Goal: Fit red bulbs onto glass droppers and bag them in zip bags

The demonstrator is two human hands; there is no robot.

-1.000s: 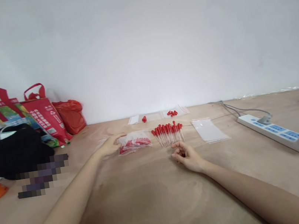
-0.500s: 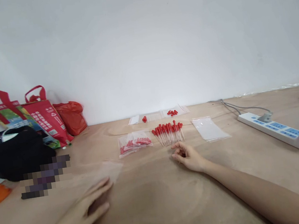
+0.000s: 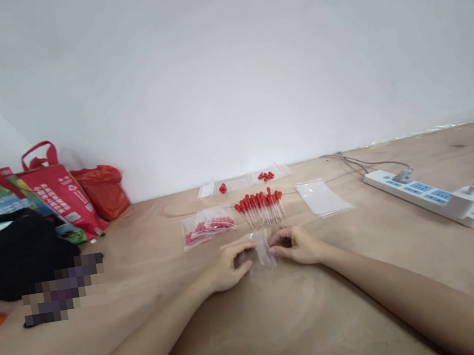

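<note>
A small clear plastic bag (image 3: 264, 250) spans the gap between my two hands, low over the wooden tabletop. My left hand (image 3: 232, 265) pinches its left edge, thumb below and fingers above. On the other edge, my right hand (image 3: 298, 245) is closed with curled fingers. Just beyond them lies a row of glass droppers with red rubber bulbs (image 3: 261, 202), bulbs pointing away from me. Left of the row are clear bags with red bulbs (image 3: 209, 227) inside. A flat stack of clear zip bags (image 3: 324, 197) rests to the right.
By the wall lie a strip of clear bags and thin tubes (image 3: 240, 183) with loose red bulbs (image 3: 266, 176). A white power strip (image 3: 427, 196) with cables is at the right. Shopping bags (image 3: 59, 195), a red plastic bag (image 3: 103, 191) and a black bag (image 3: 14, 252) stand left.
My left hand has moved right with the clear bag, from the left of the table to my right hand. The right hand has closed on the bag's other edge. The view has shifted slightly.
</note>
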